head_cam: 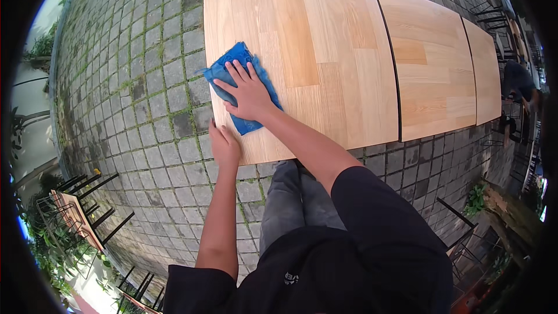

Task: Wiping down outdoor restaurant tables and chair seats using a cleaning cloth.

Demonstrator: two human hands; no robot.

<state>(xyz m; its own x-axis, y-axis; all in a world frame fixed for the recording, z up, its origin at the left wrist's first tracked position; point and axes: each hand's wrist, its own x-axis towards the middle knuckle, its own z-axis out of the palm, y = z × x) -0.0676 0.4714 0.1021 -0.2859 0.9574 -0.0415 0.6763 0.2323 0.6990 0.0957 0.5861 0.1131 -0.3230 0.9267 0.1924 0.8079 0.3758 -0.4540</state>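
Under my right hand [246, 91] lies a folded blue cloth [242, 124] with frayed edges. The palm presses it flat, fingers spread, onto the near-left part of a light wooden tabletop [344, 100]. One corner of the cloth pokes out past the tabletop's left edge. My left hand [224, 144] holds that same edge close to the near corner, its thumb on the upper side. Its other fingers are partly hidden along the rim.
Two more wooden tabletops [436, 91] [484, 74] continue to the right, split by dark gaps. Grey paving with green joints surrounds them. An upturned table [78, 213] with black legs lies lower left. A person [518, 80] is at the far right, near stacked furniture [492, 0].
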